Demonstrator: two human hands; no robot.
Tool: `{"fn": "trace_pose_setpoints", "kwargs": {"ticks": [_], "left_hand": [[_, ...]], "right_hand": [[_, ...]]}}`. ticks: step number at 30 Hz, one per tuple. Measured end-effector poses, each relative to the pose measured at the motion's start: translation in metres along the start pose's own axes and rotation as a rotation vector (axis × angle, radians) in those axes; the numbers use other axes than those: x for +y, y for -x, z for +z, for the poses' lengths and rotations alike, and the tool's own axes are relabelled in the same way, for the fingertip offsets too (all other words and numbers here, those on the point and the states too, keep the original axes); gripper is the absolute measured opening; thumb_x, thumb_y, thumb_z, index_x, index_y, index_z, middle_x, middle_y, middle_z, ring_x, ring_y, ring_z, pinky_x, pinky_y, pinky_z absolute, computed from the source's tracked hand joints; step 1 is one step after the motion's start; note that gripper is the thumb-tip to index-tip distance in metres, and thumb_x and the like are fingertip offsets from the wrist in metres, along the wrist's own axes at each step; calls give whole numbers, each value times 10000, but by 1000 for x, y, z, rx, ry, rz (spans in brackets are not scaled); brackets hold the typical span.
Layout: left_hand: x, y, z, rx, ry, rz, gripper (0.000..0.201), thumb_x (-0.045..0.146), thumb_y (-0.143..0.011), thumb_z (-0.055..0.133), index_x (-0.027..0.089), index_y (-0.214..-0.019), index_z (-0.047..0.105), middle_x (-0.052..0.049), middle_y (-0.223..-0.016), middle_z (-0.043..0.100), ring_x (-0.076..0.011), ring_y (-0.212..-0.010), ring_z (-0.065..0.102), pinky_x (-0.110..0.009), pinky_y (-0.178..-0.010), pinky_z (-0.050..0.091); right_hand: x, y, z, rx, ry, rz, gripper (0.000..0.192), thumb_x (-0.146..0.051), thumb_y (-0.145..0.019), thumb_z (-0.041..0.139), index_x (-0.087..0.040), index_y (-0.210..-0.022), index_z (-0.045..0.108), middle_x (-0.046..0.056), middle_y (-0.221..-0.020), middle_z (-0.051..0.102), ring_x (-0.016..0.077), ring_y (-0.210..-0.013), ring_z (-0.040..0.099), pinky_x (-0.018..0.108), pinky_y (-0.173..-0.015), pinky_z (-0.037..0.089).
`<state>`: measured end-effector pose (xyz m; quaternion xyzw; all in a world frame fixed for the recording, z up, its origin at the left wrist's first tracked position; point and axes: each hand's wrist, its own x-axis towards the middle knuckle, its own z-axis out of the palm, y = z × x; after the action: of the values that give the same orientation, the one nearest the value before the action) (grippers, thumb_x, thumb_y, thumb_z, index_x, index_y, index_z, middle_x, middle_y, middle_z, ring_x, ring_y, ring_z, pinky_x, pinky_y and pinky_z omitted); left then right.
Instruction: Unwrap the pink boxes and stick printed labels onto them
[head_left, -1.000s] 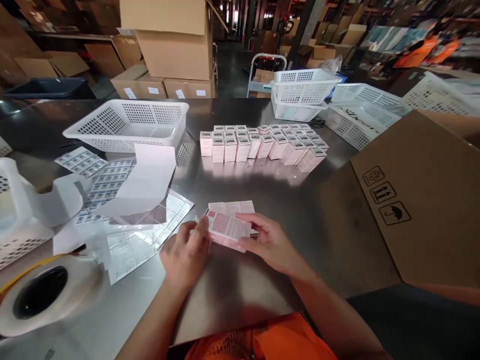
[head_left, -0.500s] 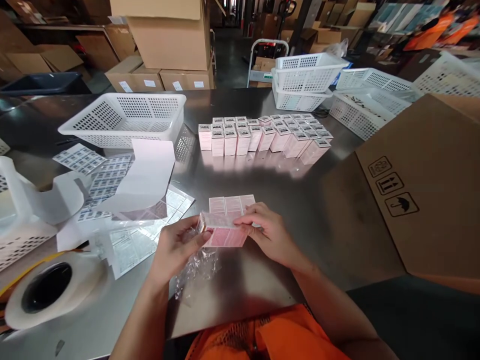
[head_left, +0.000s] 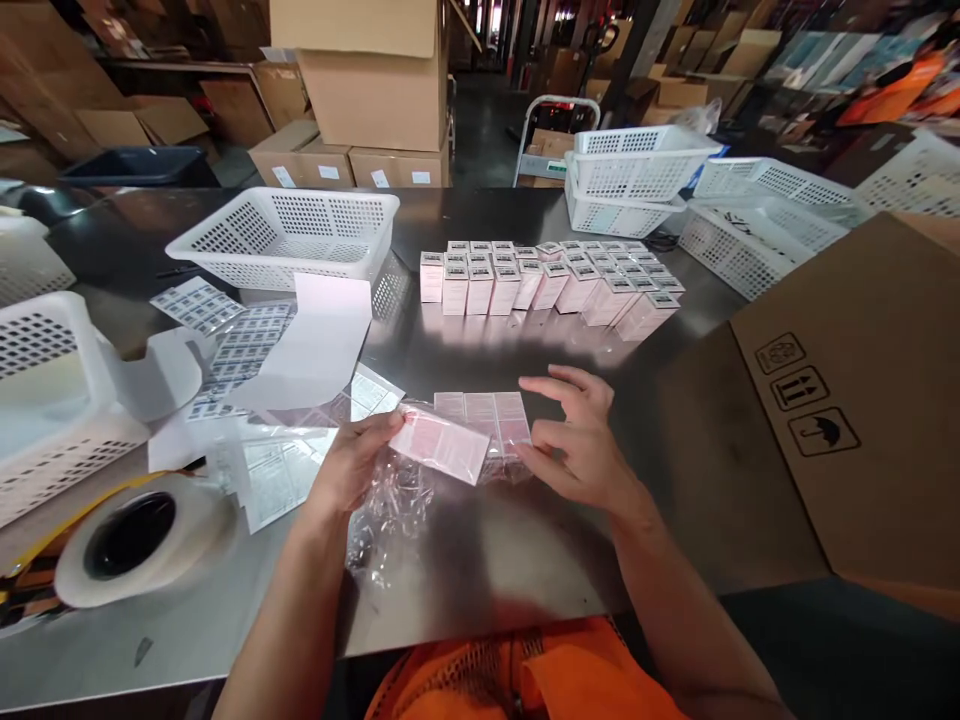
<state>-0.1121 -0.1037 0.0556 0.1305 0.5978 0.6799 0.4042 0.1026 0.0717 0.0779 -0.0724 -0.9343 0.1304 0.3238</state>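
My left hand (head_left: 358,455) grips a small pink-and-white box (head_left: 441,443) by its left end, thumb on top, and holds it tilted over the metal table. Just to the right of it, my right hand (head_left: 576,440) is open, fingers spread and curved, with nothing in them. Behind the held box lie several pink boxes side by side (head_left: 495,408), close to my right fingertips and partly covered. Crumpled clear plastic film (head_left: 390,510) lies under and below my left hand. Farther back stand rows of similar boxes (head_left: 480,290) with barcode labels on top.
A white basket (head_left: 285,235) stands back left, near label sheets (head_left: 251,350) and white backing paper (head_left: 322,340). A tape roll (head_left: 187,540) sits at front left. Stacked white baskets (head_left: 641,165) are at the back. A large carton (head_left: 885,400) borders the right.
My right hand has let go of the box and moved right, its fingers spreading. The box in my left hand has turned, its right end now lower. The view has shifted slightly left.
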Motion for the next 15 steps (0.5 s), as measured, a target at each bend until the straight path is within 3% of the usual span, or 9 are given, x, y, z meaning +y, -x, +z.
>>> {"fn": "trace_pose_setpoints", "kwargs": {"ticks": [3,6,10,13,15], "left_hand": [[-10,-1,7,-16,-79,78,369,489,-698,784,127,-709,711,-20,-608,630,-91,-462,482,-230,-492,430],[-19,-1,8,80,-213,165,371,515,-784,708,150,-723,691,18,-551,555,-88,-473,435,-216,-466,359],[-24,-1,4,271,-345,280,363,521,-866,598,185,-742,656,32,-505,484,-122,-479,437,-239,-454,338],[-26,-1,3,379,-340,371,357,529,-891,542,204,-763,617,25,-533,502,-139,-512,473,-252,-493,382],[-26,-1,6,435,-310,430,406,559,-909,479,220,-693,529,29,-549,474,-132,-510,450,-255,-504,394]], "right_hand": [[-5,1,14,72,328,89,207,-96,-881,563,-234,-806,699,79,-1443,505,334,-1313,427,549,-1019,305],[-12,6,29,105,335,142,295,-55,-865,527,-260,-921,732,81,-1377,587,299,-1221,521,483,-939,405],[-12,9,40,80,10,264,246,-173,-880,546,-264,-961,761,79,-1268,665,291,-1127,591,494,-916,467],[-10,4,46,-14,-321,432,264,-362,-932,532,-258,-964,772,90,-1332,623,301,-1183,582,514,-980,461],[-9,-2,51,-31,-592,589,342,-512,-906,561,-243,-956,766,108,-1309,627,296,-1136,616,473,-930,510]]}}
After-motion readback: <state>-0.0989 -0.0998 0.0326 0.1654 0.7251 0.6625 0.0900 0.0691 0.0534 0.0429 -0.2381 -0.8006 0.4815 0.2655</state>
